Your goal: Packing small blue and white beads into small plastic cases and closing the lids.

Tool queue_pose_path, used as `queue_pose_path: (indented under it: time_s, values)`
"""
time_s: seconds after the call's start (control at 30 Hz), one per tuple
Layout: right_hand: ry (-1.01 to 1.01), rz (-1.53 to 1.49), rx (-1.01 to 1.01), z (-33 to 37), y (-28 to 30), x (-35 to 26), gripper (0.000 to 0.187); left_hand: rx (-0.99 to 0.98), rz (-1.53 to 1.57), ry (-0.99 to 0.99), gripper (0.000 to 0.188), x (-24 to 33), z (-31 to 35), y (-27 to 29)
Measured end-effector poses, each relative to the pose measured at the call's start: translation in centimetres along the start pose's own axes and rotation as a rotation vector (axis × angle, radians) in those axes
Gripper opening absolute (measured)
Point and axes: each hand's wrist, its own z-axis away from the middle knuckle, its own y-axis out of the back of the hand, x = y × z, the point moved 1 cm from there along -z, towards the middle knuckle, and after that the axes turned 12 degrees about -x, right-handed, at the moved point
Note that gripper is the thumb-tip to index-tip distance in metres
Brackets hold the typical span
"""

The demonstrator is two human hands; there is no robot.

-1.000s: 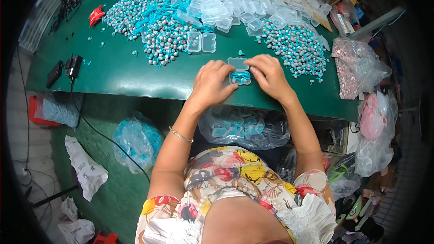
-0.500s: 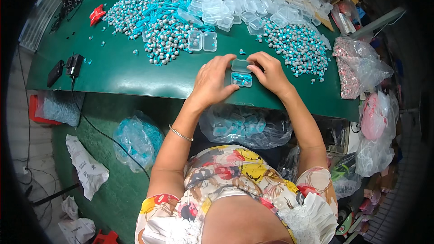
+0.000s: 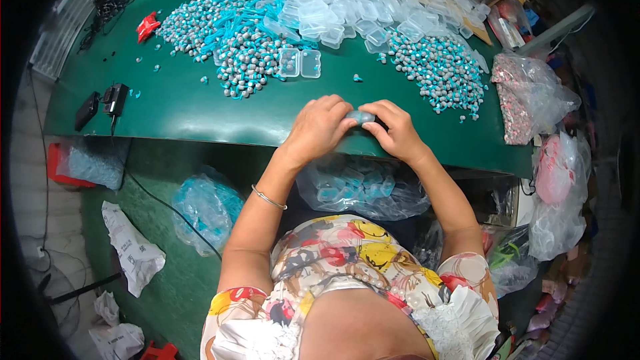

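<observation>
Both my hands grip a small clear plastic box (image 3: 361,117) with blue contents, its lid folded down, close to the front edge of the green table (image 3: 220,118). My left hand (image 3: 320,125) pinches the box's left end between thumb and fingers. At the other end, my right hand (image 3: 393,130) does the same. Fingers cover much of the box, so I cannot tell whether its lid is fully latched. Beyond my hands lies one small grey-and-blue piece (image 3: 357,77). An open clear box (image 3: 300,63) rests farther left, beside a pile of grey-and-blue pieces (image 3: 247,67).
Clear boxes (image 3: 327,10) are heaped at the back. More grey-and-blue pieces (image 3: 437,70) form a right-hand pile. A red object (image 3: 147,27) and a black adapter (image 3: 114,99) sit at left. Below the edge hangs a plastic bag of boxes (image 3: 360,190).
The box's lid has been folded over from standing open. My hands have come closer together around it, and the box has turned edge-on between my fingers.
</observation>
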Motion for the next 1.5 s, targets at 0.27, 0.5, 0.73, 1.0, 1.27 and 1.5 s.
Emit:
queue_pose_path:
  time_s: [0.27, 0.5, 0.73, 1.0, 1.27, 1.5]
  values:
    - [-0.124, -0.240, -0.189, -2.3, -0.5, -1.0, 0.018, 0.084, 0.151, -0.005, 0.012, -0.5, 2.0, 1.1]
    - [0.124, 0.333, -0.046, -8.8, -0.7, 0.0, 0.020, 0.130, 0.108, 0.017, 0.019, 3.6, 5.0, -0.2]
    - [0.190, 0.644, -0.016, -10.3, -3.7, 2.7, 0.013, -0.183, 0.092, -0.007, 0.023, 4.1, 6.6, -8.6]
    - [0.199, 0.559, 0.002, -6.3, -3.4, -1.7, 0.012, -0.248, 0.129, 0.005, 0.017, 3.2, 6.7, -8.9]
    - [0.084, 0.524, -0.055, -2.8, -2.3, -4.0, 0.012, 0.374, -0.052, 0.222, 0.015, -0.6, 3.9, 4.7]
    - [0.038, 0.446, -0.098, -2.2, -2.4, -3.7, 0.011, 0.310, -0.379, 0.313, 0.013, -5.3, 0.2, 4.7]
